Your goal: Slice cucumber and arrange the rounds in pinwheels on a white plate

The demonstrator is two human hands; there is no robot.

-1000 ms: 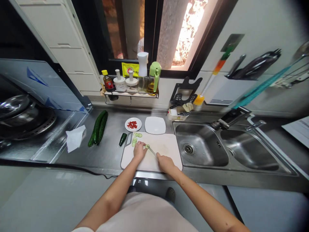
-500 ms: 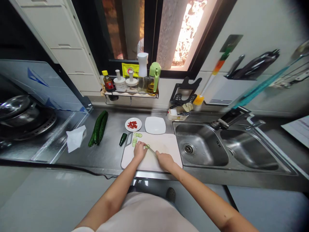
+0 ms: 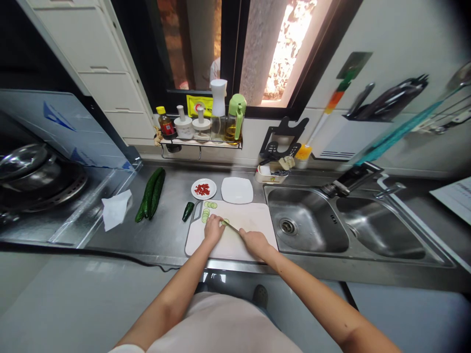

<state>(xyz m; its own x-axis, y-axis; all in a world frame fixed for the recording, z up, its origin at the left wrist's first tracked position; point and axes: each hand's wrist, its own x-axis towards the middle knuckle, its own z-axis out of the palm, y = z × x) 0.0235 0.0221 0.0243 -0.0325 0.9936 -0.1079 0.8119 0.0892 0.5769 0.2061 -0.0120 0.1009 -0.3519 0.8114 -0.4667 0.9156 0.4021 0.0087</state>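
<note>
My right hand (image 3: 254, 242) is closed round the handle of a knife (image 3: 231, 227), its blade pointing left toward my other hand. Fingers bent, my left hand (image 3: 214, 229) presses on a cucumber piece at the blade's tip, mostly hidden under the fingers. A pale green cucumber slice (image 3: 225, 222) lies against the blade. Both hands are over a white cutting board (image 3: 239, 250). Several cut cucumber slices (image 3: 206, 214) lie in overlapping rows at the board's upper left. Left of the board rests a short dark green cucumber end (image 3: 188, 211).
Behind the board stand a white plate of chopped red pieces (image 3: 197, 193) and a bare white square plate (image 3: 237, 190). Whole cucumbers (image 3: 150, 194) and a white paper towel (image 3: 116, 210) lie to the left. A double sink (image 3: 307, 220) adjoins on the right. A seasoning rack (image 3: 200, 143) hangs above.
The knife blade has tilted slightly, and my right hand has shifted a little to the right. My left hand keeps nearly the same place.
</note>
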